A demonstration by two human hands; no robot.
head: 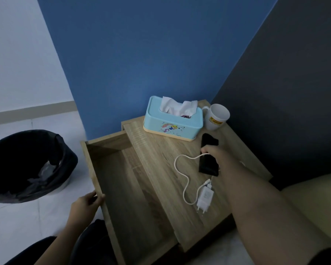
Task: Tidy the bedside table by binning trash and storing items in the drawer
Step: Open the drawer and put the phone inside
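Phone (208, 167), black and slab-like, lies on the bedside table (161, 159) directly under the right hand (213, 152). Its long axis runs roughly away from the onlooker toward the wall, tipped a little left at the far end. A second dark object sits just beyond the fingers; whether it is part of the phone or separate, cannot tell.

Right hand: curled down over the phone, fingers closed around the end of the white charging cable (182, 180) where it meets the device. Whether the phone itself is gripped is not clear.

Cable loops out left of that hand, then back to the white charger plug (204, 197) lying nearer the wrist.

Left hand (86, 203): fingers wrapped over the front edge of the drawer (126, 188), which stands pulled out, interior bare.

Key relation, as judged: drawer lies left of the right hand, well apart from it, so phone and cable must travel leftward.

Beyond the right hand: blue tissue box (172, 121), white mug (216, 116). Black-lined bin (27, 165) sits on the floor left of the left hand.
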